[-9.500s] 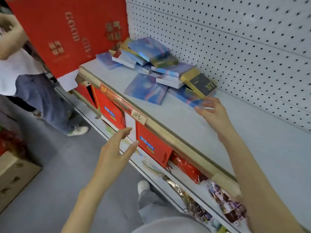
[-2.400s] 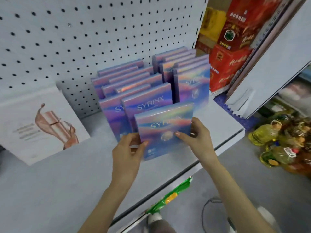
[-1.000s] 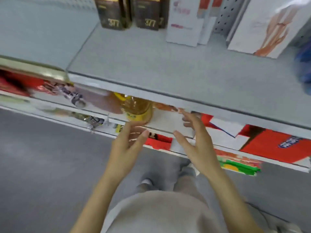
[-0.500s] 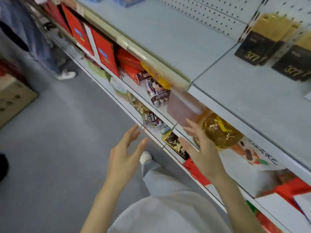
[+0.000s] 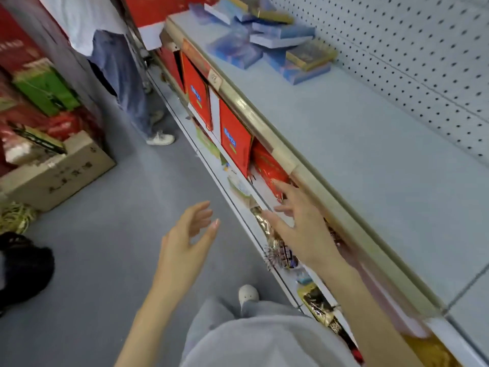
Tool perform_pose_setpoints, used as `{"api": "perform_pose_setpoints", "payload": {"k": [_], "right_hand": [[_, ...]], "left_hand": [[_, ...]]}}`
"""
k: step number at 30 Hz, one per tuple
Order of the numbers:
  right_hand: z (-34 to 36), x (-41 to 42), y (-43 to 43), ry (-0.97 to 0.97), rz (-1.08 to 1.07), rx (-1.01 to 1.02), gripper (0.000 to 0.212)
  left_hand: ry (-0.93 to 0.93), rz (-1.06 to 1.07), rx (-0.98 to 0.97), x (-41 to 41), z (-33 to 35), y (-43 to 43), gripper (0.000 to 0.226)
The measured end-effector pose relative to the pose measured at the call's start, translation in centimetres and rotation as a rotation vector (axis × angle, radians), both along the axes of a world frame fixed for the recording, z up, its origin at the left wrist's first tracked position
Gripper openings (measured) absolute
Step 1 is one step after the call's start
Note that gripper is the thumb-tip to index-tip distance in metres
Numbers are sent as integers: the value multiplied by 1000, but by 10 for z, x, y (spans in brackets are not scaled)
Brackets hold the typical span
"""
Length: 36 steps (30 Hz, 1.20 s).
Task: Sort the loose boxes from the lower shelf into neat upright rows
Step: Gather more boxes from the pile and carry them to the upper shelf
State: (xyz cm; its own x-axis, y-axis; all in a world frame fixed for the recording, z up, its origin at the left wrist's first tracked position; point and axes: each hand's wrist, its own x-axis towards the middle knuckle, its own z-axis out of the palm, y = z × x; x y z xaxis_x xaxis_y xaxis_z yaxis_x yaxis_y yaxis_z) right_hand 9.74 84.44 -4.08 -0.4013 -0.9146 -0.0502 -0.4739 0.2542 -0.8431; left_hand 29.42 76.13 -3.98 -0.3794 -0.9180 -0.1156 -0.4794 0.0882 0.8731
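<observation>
Boxes (image 5: pixel 280 39), flat blue cardboard ones, lie heaped loose at the far end of the pale grey shelf (image 5: pixel 370 154); left hand (image 5: pixel 185 245) and right hand (image 5: pixel 304 234) hover well apart from them, fingers spread, holding nothing.

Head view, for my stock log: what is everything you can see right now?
Grey metal shelf: one, grey, right.
Flat blue cardboard boxes: several, blue-purple, some gold-edged, piled loose at its far end.
White pegboard panel: one, white, behind shelf.
Red upright cartons: two, blue-labelled, under the shelf.
Brown cardboard box: one, brown, floor left.
Another person's legs: blue jeans, white shoe, aisle ahead.
Left hand: open, over the floor.
Right hand: open, fingers spread, before the lower shelving.
</observation>
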Motion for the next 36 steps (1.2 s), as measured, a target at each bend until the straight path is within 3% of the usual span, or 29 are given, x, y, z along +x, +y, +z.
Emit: {"api": "perform_pose_setpoints", "payload": {"k": [3, 8, 17, 27, 31, 36], "right_hand": [[13, -21, -40, -7, -24, -26, 51], [0, -47, -93, -12, -99, 36, 51], [2, -97, -247, -43, -463, -59, 45], [10, -137, -389, -227, -796, -51, 30], [3, -142, -427, -499, -925, -62, 19], [-7, -148, -471, -468, -1041, 73, 50]], "left_hand": [[43, 47, 69, -13, -10, -30, 28], [52, -67, 184, -48, -37, -94, 32], [107, -273, 39, -121, -20, -318, 29], [108, -464, -69, -210, 7, -516, 31], [36, -504, -150, -239, 7, -552, 36], [-81, -528, -122, -258, -4, -577, 59]]}}
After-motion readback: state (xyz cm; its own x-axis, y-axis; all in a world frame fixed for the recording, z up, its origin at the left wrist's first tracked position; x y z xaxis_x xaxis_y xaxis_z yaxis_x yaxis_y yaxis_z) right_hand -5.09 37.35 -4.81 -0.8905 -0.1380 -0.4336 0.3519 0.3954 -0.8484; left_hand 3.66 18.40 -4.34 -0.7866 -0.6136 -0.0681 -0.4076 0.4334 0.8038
